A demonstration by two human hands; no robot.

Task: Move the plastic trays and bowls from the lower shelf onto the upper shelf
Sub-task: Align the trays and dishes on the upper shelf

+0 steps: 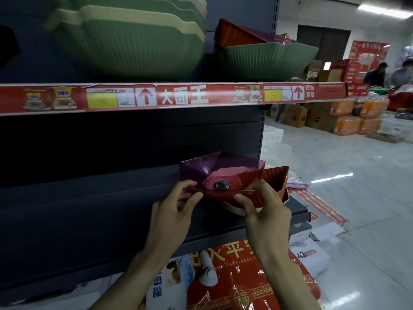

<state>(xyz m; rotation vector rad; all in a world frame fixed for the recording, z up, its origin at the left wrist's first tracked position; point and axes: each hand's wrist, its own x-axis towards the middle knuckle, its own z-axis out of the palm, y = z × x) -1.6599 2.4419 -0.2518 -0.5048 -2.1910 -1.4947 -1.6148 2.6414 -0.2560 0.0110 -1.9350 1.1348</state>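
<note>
A translucent purple faceted bowl [214,168] with a dark sticker sits at the right end of the lower shelf [111,211], nested over a red ribbed tray [274,177]. My left hand [176,204] pinches the bowl's near left rim. My right hand [263,206] grips the near right edge of the bowl and the ribbed tray together. A pale rim shows beneath them. On the upper shelf [178,97] stand a stack of green and cream ribbed bowls [134,39] and a single green bowl [266,59] with a red tray [237,36] behind it.
The upper shelf's red price strip runs across the view. Red printed packages [234,283] lie on the floor below the shelf. Stacked boxes and orange drink packs [348,117] stand at the far right, with two people beyond them. White tiled floor lies to the right.
</note>
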